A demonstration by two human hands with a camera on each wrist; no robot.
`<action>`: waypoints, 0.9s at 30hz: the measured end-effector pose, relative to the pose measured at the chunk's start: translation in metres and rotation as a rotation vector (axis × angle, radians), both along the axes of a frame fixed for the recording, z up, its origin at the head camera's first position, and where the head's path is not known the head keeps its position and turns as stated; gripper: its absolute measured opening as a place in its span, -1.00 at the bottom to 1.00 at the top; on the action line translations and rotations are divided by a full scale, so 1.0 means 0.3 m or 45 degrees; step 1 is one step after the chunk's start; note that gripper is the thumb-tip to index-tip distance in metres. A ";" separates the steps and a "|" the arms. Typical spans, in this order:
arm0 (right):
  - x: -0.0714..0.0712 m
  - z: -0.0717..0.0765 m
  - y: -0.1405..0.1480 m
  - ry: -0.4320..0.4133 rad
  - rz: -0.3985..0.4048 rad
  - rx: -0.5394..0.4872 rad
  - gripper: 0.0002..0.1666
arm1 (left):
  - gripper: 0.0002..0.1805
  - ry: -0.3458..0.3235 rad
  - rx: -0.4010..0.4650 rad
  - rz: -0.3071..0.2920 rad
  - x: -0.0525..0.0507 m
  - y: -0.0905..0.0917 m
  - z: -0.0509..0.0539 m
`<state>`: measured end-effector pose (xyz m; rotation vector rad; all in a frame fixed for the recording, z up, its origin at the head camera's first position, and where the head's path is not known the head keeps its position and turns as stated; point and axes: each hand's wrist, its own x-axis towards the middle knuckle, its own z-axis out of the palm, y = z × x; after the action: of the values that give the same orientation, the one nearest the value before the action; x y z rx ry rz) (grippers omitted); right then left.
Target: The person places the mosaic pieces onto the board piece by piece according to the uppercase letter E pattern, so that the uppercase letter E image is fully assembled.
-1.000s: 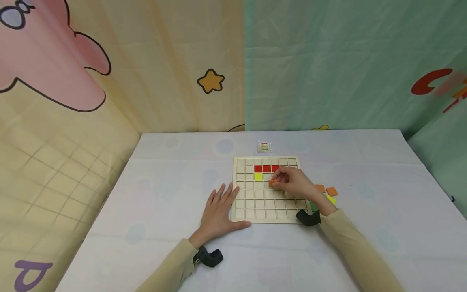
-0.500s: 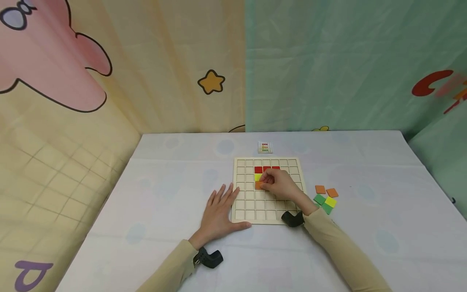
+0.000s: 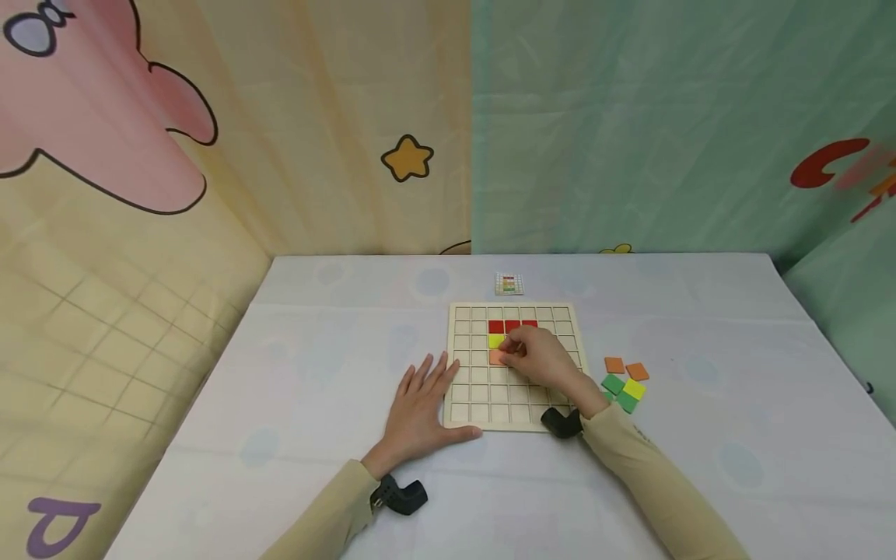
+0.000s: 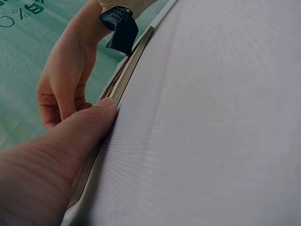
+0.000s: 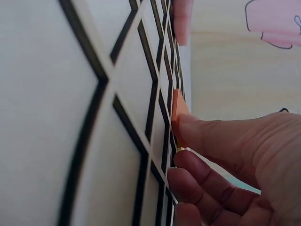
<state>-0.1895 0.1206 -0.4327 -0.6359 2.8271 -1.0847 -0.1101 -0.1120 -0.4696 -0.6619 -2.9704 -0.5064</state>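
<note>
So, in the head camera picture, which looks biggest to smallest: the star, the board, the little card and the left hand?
1. board
2. left hand
3. star
4. card
That's just how they look; the star is farther back.

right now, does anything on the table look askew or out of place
Nothing looks spilled or damaged. Only the loose orange, green and yellow tiles lie at mixed angles, right of the wooden grid board, untidy against its straight row of red tiles.

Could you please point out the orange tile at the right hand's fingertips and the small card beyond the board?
Orange tile (image 5: 179, 106), right wrist view: exposed upper part.
Small card (image 3: 509, 285), head view: its middle.
</note>
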 end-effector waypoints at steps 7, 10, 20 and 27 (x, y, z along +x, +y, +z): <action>0.003 0.008 0.005 0.021 0.027 0.030 -0.94 | 0.16 0.031 0.023 -0.008 -0.003 -0.003 -0.004; 0.003 0.014 0.013 -0.001 0.065 0.028 -0.91 | 0.16 0.031 0.025 -0.013 -0.002 -0.003 -0.005; -0.004 0.048 0.126 0.009 0.245 -0.038 -0.80 | 0.15 0.017 0.027 -0.002 0.005 -0.003 -0.012; 0.035 0.095 0.311 -0.040 0.006 0.100 -0.75 | 0.17 0.005 0.011 -0.004 -0.001 -0.003 -0.010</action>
<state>-0.1789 0.2138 -0.4041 -0.6130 2.8236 -0.9684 -0.1106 -0.1128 -0.4724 -0.6664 -2.9623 -0.5169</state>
